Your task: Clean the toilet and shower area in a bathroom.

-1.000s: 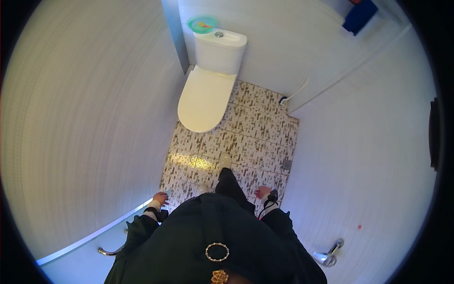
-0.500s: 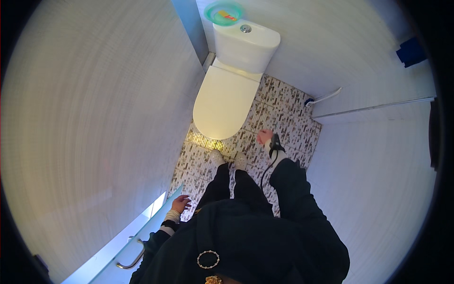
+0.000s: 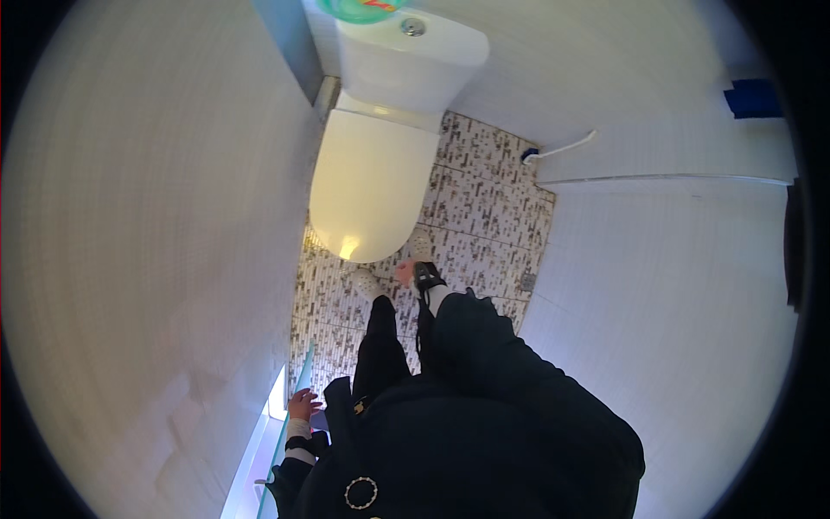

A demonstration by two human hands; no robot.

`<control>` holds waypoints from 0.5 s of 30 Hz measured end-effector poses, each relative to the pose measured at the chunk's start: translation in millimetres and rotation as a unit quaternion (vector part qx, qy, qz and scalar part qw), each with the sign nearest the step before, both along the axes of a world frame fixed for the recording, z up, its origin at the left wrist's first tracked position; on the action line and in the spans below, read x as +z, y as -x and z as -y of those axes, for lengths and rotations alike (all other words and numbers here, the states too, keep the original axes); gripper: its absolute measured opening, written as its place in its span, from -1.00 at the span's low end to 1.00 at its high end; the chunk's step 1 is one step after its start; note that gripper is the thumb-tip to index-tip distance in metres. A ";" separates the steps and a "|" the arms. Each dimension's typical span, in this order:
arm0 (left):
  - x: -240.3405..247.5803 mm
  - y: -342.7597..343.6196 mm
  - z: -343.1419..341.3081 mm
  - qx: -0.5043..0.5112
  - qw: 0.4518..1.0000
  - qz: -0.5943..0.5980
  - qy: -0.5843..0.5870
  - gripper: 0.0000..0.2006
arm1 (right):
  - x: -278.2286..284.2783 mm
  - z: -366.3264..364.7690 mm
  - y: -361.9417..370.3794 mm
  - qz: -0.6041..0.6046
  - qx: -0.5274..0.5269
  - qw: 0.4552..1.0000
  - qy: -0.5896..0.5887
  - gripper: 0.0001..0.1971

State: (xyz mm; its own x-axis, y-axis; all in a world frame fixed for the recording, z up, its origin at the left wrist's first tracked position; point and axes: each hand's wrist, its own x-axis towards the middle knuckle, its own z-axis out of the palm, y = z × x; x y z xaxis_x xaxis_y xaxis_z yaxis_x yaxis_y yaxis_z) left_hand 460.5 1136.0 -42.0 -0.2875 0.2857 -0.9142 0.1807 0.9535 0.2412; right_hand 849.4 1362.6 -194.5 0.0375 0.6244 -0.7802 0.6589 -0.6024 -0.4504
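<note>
**Right hand [image 3: 405,273] just off the front edge of the closed toilet lid [image 3: 372,182]**

The lid lies ahead and slightly left of the right hand, its long axis running from its rounded front, toward the person, back to the white cistern [image 3: 406,73]. The right hand is clearly nearer, by the front edge's right side; whether it touches cannot be told. Its fingers are partly hidden behind the black wrist device [image 3: 427,277], so their spread and any hold are unclear. The left hand [image 3: 303,404] is well apart, low at left beside the glass panel's edge [image 3: 306,370], fingers loosely spread with nothing visible in them. A turquoise bowl [image 3: 359,10] sits atop the cistern.
</note>
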 end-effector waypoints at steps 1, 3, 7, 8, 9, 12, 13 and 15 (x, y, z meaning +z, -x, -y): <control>-2.6 -3.4 -5.6 -0.009 1.000 0.005 0.000 -0.63 | 1.8 0.4 2.1 0.022 0.040 0.999 -0.005 -0.68; -8.0 -16.8 -9.1 0.001 0.999 0.037 0.015 -0.63 | 9.0 -1.4 -14.2 0.003 0.011 1.000 0.011 -0.69; -11.4 -49.6 -40.4 -0.014 0.997 0.071 0.004 -0.63 | -4.8 -14.7 -66.1 -0.124 -0.132 0.983 0.015 -0.73; -4.1 -61.1 -52.6 -0.049 0.997 0.065 -0.009 -0.63 | -7.3 -15.8 -76.4 -0.154 -0.187 0.970 0.036 -0.73; -1.5 -73.1 -67.1 -0.026 0.997 0.074 -0.019 -0.64 | -22.0 -13.3 -98.7 -0.193 -0.240 0.951 0.030 -0.72; -4.5 -93.1 -98.2 -0.016 0.993 0.097 -0.067 -0.63 | -61.9 -18.2 -157.4 -0.131 -0.186 0.974 0.008 -0.76; 2.6 -104.6 -117.4 -0.042 0.992 0.093 -0.071 -0.63 | -81.4 -13.7 -183.0 -0.130 -0.200 0.971 0.007 -0.76; 6.7 -122.4 -145.5 -0.086 0.989 0.090 -0.079 -0.63 | -107.0 2.5 -235.3 -0.216 -0.311 0.922 0.080 -0.78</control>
